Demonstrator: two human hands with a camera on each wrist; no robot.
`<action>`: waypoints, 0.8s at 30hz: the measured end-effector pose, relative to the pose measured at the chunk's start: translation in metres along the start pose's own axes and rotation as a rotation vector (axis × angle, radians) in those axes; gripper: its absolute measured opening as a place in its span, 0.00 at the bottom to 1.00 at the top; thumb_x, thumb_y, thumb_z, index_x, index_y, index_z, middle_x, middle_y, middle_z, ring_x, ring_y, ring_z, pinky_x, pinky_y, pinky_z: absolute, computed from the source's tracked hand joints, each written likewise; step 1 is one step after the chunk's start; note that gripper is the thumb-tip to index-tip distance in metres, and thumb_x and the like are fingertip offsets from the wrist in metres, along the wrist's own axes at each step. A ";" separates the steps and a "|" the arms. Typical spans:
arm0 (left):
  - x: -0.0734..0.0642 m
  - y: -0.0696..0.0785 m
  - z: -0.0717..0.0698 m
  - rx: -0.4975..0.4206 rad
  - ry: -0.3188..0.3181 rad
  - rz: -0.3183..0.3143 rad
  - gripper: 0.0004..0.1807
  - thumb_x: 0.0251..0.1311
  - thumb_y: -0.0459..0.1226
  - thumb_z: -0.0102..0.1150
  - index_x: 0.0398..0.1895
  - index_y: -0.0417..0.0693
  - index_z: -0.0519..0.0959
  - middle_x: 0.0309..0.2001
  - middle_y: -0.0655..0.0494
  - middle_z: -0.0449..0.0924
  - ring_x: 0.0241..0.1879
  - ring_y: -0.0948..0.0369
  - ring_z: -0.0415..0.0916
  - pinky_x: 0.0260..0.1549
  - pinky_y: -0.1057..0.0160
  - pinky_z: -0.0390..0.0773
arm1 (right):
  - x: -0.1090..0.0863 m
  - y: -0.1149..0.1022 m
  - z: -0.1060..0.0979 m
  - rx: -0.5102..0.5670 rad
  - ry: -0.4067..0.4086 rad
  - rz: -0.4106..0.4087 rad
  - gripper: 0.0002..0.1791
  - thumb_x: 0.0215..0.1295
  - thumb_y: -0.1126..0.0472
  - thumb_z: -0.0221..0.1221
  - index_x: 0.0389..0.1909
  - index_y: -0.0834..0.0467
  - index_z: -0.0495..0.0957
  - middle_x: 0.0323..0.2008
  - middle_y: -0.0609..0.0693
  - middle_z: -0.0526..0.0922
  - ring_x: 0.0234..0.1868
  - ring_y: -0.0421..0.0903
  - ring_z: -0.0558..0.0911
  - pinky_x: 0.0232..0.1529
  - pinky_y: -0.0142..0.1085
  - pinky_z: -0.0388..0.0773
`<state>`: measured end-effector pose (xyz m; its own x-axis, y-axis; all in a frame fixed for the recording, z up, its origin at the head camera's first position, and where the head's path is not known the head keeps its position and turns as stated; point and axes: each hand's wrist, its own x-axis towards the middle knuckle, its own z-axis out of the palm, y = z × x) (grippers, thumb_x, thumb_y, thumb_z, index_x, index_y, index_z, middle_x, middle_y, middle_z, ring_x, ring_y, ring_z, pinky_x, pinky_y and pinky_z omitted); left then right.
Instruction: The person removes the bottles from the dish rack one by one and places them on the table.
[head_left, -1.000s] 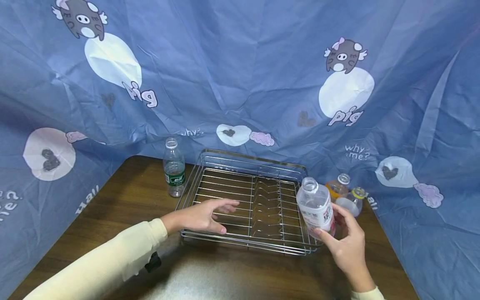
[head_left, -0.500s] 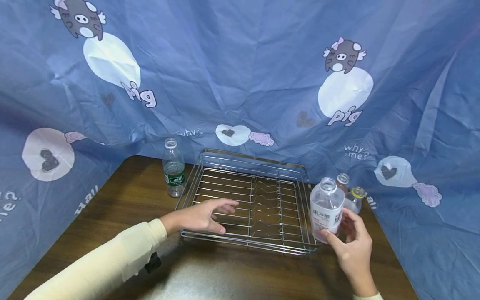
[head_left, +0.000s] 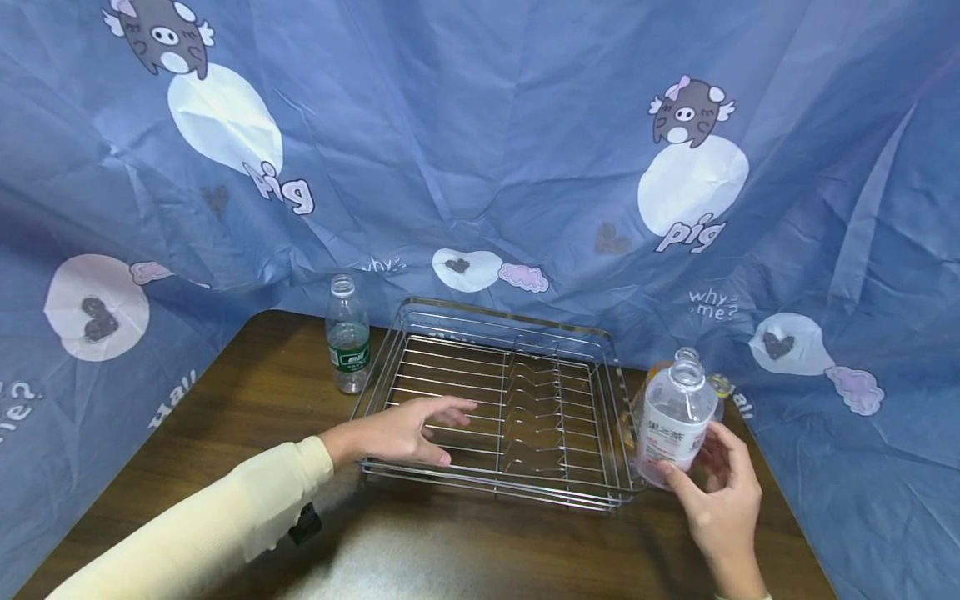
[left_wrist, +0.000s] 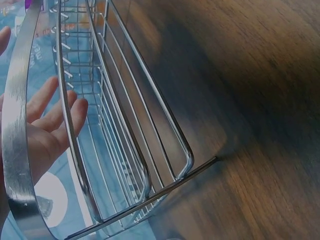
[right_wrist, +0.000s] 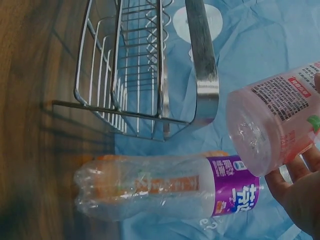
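Note:
My right hand (head_left: 723,504) grips a clear plastic bottle (head_left: 671,429), capless, with a white and pink label. It is held up just right of the wire dish rack (head_left: 495,477); in the right wrist view its base (right_wrist: 250,132) is off the table. My left hand (head_left: 408,429) hovers over the rack's front left part, fingers loosely spread, holding nothing. In the left wrist view its fingers (left_wrist: 55,117) show behind the rack's rim. A clear bottle with a purple label (right_wrist: 235,185) stands close to the held bottle, with an orange one (right_wrist: 107,175) partly hidden behind it.
A clear bottle with a green label (head_left: 349,346) stands left of the rack on the dark wooden table (head_left: 420,550). A yellow-ringed bottle top (head_left: 722,385) peeks out behind the held bottle. A blue printed cloth (head_left: 480,167) hangs behind the table.
My right hand has moved right with the bottle, from above the rack's right edge to beside it, in front of the other bottles there. The left hand has stayed in place.

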<state>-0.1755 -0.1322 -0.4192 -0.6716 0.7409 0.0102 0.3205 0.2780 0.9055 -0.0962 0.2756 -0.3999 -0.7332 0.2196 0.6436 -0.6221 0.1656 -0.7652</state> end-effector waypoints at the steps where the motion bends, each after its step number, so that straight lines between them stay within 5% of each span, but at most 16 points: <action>1: 0.000 0.000 0.000 -0.001 -0.001 -0.001 0.43 0.58 0.36 0.70 0.76 0.46 0.60 0.67 0.43 0.72 0.67 0.41 0.67 0.62 0.37 0.69 | 0.000 0.001 -0.001 0.030 0.001 -0.013 0.41 0.35 0.95 0.59 0.59 0.79 0.68 0.49 0.51 0.81 0.48 0.41 0.82 0.53 0.27 0.78; 11: -0.001 0.000 -0.002 -0.002 0.001 -0.014 0.43 0.58 0.37 0.70 0.76 0.47 0.60 0.67 0.44 0.72 0.67 0.42 0.67 0.63 0.37 0.69 | -0.006 0.004 -0.010 0.134 0.052 -0.014 0.44 0.36 0.96 0.56 0.62 0.74 0.68 0.51 0.55 0.80 0.53 0.44 0.81 0.60 0.31 0.75; 24: 0.000 -0.001 -0.002 0.003 0.004 -0.025 0.43 0.59 0.36 0.70 0.76 0.46 0.60 0.67 0.43 0.72 0.67 0.41 0.67 0.63 0.40 0.70 | -0.016 0.014 -0.027 0.146 0.091 -0.022 0.45 0.38 0.97 0.55 0.65 0.76 0.65 0.53 0.58 0.78 0.53 0.47 0.80 0.56 0.27 0.76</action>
<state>-0.1767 -0.1336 -0.4189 -0.6820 0.7313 -0.0106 0.3056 0.2981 0.9043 -0.0861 0.3005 -0.4214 -0.6953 0.3049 0.6508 -0.6758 0.0309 -0.7364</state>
